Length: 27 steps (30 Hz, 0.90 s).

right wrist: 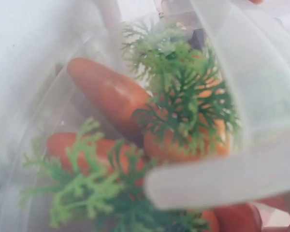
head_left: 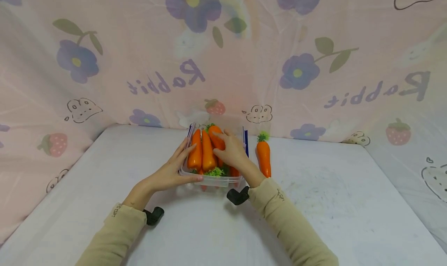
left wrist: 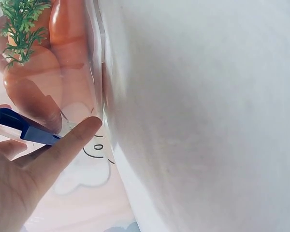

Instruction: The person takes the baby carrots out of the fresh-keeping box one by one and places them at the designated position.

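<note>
A clear plastic box (head_left: pixel 218 180) with blue side clips stands on the table, packed with several orange toy carrots (head_left: pixel 194 153) with green tops. My left hand (head_left: pixel 167 174) grips the box's near left corner, thumb along the front wall and fingers over the left rim. In the left wrist view its outstretched thumb (left wrist: pixel 67 152) lies against the clear wall, beside a blue clip (left wrist: pixel 26 128). My right hand (head_left: pixel 232 151) reaches into the box and grips a carrot (head_left: pixel 215 136) at the back. Leafy tops (right wrist: pixel 183 87) and carrots fill the right wrist view; the right hand's grip is hidden there.
One more carrot (head_left: pixel 263 157) lies outside, right of the box, its leafy end toward the back. The white table (head_left: pixel 331 204) meets a printed cloth backdrop (head_left: pixel 237 64) just behind the box. A blue clip (head_left: pixel 246 141) hangs out on the box's right side.
</note>
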Available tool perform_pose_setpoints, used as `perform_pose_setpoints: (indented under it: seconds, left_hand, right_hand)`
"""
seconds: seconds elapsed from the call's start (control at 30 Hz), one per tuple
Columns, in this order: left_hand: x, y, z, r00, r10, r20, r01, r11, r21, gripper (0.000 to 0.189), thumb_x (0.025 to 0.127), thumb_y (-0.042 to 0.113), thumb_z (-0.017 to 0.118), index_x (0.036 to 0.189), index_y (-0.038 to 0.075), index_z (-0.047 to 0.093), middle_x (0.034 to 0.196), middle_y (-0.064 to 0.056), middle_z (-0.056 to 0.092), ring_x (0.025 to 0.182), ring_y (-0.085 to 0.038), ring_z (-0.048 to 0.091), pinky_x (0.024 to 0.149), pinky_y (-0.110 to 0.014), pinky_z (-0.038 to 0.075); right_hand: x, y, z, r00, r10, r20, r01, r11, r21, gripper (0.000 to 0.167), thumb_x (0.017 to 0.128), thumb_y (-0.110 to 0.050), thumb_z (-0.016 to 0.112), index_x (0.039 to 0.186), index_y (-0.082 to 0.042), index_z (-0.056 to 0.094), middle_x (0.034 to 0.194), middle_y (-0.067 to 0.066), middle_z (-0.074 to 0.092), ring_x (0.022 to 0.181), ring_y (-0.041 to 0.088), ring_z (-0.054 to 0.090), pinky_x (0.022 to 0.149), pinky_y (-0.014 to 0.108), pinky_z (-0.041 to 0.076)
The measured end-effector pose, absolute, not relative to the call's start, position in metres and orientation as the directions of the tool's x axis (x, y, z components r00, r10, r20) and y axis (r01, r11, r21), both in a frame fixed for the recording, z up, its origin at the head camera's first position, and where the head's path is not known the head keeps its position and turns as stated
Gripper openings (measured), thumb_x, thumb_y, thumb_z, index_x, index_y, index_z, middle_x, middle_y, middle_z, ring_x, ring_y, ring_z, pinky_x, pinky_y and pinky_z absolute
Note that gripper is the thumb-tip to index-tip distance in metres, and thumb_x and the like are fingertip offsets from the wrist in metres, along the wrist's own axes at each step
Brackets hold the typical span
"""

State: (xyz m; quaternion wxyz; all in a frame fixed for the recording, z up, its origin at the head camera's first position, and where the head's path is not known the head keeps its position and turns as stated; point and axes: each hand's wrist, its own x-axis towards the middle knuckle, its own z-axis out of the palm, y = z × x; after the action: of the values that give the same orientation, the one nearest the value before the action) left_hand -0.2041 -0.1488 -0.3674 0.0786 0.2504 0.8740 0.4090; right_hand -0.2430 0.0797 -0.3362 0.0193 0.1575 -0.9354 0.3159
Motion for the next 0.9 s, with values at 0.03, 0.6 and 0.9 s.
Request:
perform_pose_setpoints:
  seconds: [0.03,0.6,0.9]
  left_hand:
    - [-0.204,-0.149,-0.368,-0.861,0.504,0.071,0.378,0.54,0.752,0.103,0.084,0.049,0.076,0.16,0.013,0.017,0.168,-0.011,-0.013,0.154,-0.045,-0.002,0.116,-0.072,0.013]
    - [-0.203,-0.148,-0.367,-0.862,0.503,0.065,0.367,0.532,0.763,0.102,0.084,0.047,0.077,0.16,0.014,0.017,0.169,-0.009,-0.013,0.154,-0.044,-0.002,0.117,-0.071,0.013]
    - [-0.202,-0.148,-0.367,-0.864,0.499,0.063,0.364,0.533,0.764,0.103,0.084,0.048,0.076,0.16,0.015,0.017,0.169,-0.009,-0.013,0.154,-0.044,-0.001,0.116,-0.072,0.014]
  right_hand:
    - [-0.243,0.079,-0.336,-0.949,-0.284,0.135,-0.309,0.758,-0.575,0.048,0.093,-0.016,0.064,0.14,-0.009,0.058,0.155,0.025,0.039,0.143,0.045,0.039,0.116,0.061,0.032]
    - [-0.237,0.082,-0.339,-0.956,-0.194,0.218,-0.291,0.702,-0.65,0.031,0.092,-0.014,0.065,0.121,-0.008,0.072,0.125,0.014,0.069,0.093,0.027,0.06,0.07,0.03,0.053]
    - [-0.23,0.083,-0.341,-0.925,-0.108,0.363,-0.347,0.625,-0.699,0.03,0.09,-0.014,0.067,0.119,-0.008,0.073,0.134,0.021,0.063,0.125,0.038,0.059,0.09,0.046,0.056]
